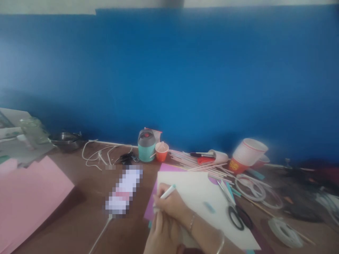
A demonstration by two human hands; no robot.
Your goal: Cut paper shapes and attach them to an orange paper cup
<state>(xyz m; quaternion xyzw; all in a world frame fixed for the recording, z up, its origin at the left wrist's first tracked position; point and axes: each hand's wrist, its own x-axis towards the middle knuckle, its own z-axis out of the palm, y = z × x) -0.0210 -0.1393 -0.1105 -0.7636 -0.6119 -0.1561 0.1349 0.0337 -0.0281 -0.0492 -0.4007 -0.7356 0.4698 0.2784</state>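
Note:
My right hand is closed round a white marker with a teal end, over the left part of a white sheet of paper. Just below it, my left hand lies near the sheet's lower left edge, its fingers close together and touching or nearly touching the right hand. What the left fingers hold, if anything, is hidden. Purple paper shows under the white sheet. Scissors with black handles lie on the sheet's right side. A small teal piece rests on the paper.
A blurred phone with a cable lies left of the paper, and pink sheets at far left. Behind stand a teal container, an orange cup, thin sticks and stacked paper cups. Tape rolls lie right.

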